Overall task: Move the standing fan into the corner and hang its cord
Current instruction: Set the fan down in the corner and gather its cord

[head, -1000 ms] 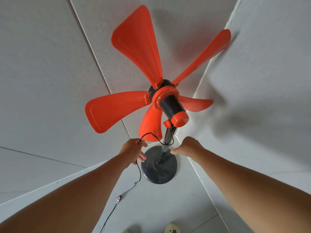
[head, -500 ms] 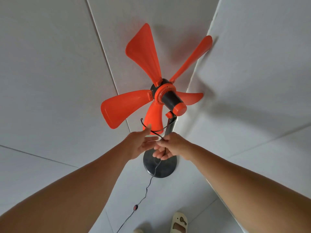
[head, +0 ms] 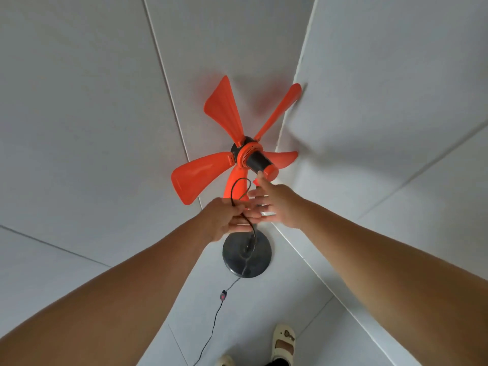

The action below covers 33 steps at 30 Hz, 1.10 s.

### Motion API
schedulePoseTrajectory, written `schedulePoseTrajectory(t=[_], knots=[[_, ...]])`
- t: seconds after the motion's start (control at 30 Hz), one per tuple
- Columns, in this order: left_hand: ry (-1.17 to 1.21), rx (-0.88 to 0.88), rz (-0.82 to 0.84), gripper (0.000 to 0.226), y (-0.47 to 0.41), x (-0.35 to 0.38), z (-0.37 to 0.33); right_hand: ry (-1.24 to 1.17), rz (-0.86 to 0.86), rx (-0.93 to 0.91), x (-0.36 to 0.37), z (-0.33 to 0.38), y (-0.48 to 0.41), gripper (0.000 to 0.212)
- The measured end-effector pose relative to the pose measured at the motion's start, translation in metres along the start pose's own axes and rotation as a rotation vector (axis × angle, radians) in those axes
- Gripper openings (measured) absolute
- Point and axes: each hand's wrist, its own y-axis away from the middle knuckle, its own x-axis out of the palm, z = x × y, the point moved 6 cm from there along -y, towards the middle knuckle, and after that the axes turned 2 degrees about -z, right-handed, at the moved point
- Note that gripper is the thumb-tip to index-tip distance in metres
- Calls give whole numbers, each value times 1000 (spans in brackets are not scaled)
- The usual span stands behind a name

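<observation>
Cord (head: 235, 186): loop rises above left hand (head: 223, 220), which pinches it.
Right hand (head: 278, 204): fingers spread, nearer motor housing (head: 260, 163).
Hang target: up-right of loop.

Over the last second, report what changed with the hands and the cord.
The left hand gathered the cord into a raised loop and grips it. The right hand left the pole, opened, and reaches toward the motor. The fan's base stayed in the corner.
</observation>
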Motion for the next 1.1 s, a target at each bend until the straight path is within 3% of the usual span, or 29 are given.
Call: schedulePoseTrajectory(t=[0.1,0.13,0.2,0.27,0.3,0.43,0.53,0.6,0.67,0.73,0.83,0.9,0.97,1.03,1.1], knots=[[406,55,-163,20,15,-8,-27,106,168,92,15,-17,26,82],[510,74,-205,17,18,-12,-33,136,203,85,19,-18,34,77],[601,94,-236,16,28,-17,-42,167,182,18,20,-5,52,47],[438,62,-176,28,36,-14,-43,87,89,-69,14,18,64,19],[282,35,-100,32,38,-9,-40,7,51,-107,10,31,68,16],[-250,54,272,41,56,21,-27,-264,-11,-241,-6,79,87,17],[-452,132,316,28,71,43,-38,-376,-31,-277,-11,109,104,15],[-402,170,247,14,78,54,-52,-317,-58,-304,-14,124,112,20],[-277,217,156,15,83,60,-73,-132,-146,-325,-22,129,122,28],[-46,226,84,19,84,62,-95,61,-227,-301,-30,122,129,40],[343,173,33,24,91,67,-128,115,-156,-174,-38,100,140,61],[505,182,-9,31,96,68,-146,201,-90,-159,-42,91,144,58],[617,202,-36,30,102,68,-154,289,-112,-214,-50,92,149,42],[595,191,-34,17,103,71,-153,261,-207,-316,-63,104,154,26],[283,175,28,29,105,82,-147,164,-277,-415,-77,122,161,24]])
